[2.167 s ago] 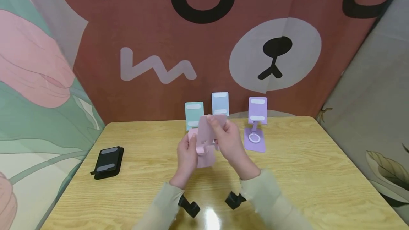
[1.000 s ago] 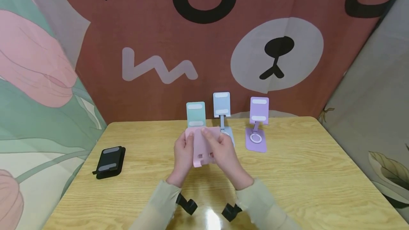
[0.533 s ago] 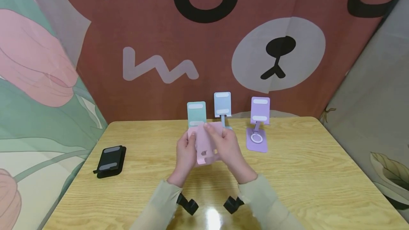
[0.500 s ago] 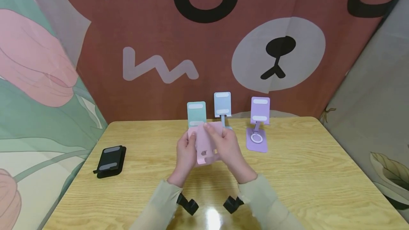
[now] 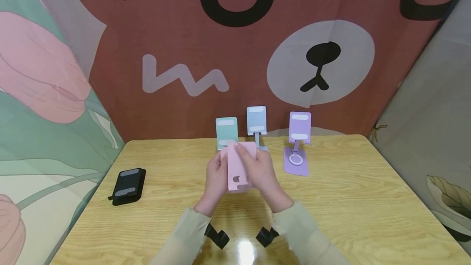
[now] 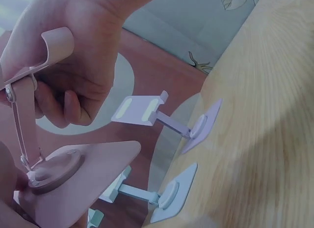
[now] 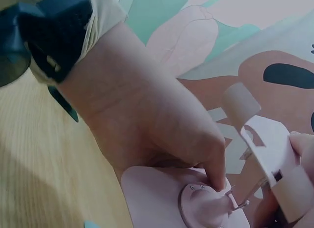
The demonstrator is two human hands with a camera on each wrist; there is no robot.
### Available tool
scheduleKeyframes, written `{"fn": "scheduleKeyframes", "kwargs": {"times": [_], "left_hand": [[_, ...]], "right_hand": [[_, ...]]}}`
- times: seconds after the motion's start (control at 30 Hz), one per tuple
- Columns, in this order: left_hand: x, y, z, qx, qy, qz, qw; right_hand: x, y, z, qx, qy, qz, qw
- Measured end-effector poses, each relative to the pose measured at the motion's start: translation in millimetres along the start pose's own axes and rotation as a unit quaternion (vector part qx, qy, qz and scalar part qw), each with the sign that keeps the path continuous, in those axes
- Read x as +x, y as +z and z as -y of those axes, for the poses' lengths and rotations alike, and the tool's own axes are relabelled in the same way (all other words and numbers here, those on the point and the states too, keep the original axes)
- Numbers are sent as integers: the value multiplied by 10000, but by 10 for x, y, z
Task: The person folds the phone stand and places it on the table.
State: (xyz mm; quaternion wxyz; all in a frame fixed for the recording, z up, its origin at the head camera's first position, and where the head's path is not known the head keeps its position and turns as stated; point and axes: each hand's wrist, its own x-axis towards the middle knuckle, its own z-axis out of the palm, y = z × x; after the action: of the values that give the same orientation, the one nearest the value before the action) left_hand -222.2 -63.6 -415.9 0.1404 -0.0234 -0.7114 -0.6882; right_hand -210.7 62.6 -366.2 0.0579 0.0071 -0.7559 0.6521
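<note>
A pink folding phone stand is held up over the table between both hands. My left hand grips its flat base, seen with its round hinge mount in the left wrist view. With the thumb lying on its back, my right hand holds the upper plate, which has cut-outs and curled lips. A hinged arm joins plate and base, standing at an angle to both. From the head view the plate covers most of the base, and the fingers behind it are hidden.
Teal, blue and purple phone stands stand unfolded along the back of the wooden table. A folded black stand lies at the left. Printed cloth hangs behind the table.
The pink plate has turned from a skewed position to hang nearly straight in front of its base. Both hands keep their hold and have shifted only slightly. The other stands have not moved.
</note>
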Motion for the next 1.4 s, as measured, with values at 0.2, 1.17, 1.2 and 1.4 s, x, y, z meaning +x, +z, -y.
{"fn": "scheduleKeyframes", "kwargs": {"times": [0.2,1.17,1.2,1.4], "left_hand": [[3,3,-72,113,-280,124,9995],[-36,-2,-165,-474,-225,595,9969],[-35,-3,-166,-474,-239,606,9968],[-34,2,-159,-501,-263,640,9963]], "right_hand": [[35,-28,35,-183,-93,-43,9998],[128,-158,-3,-188,201,760,9967],[129,-158,-7,-178,198,781,9966],[129,-140,-38,-209,84,711,9972]]}}
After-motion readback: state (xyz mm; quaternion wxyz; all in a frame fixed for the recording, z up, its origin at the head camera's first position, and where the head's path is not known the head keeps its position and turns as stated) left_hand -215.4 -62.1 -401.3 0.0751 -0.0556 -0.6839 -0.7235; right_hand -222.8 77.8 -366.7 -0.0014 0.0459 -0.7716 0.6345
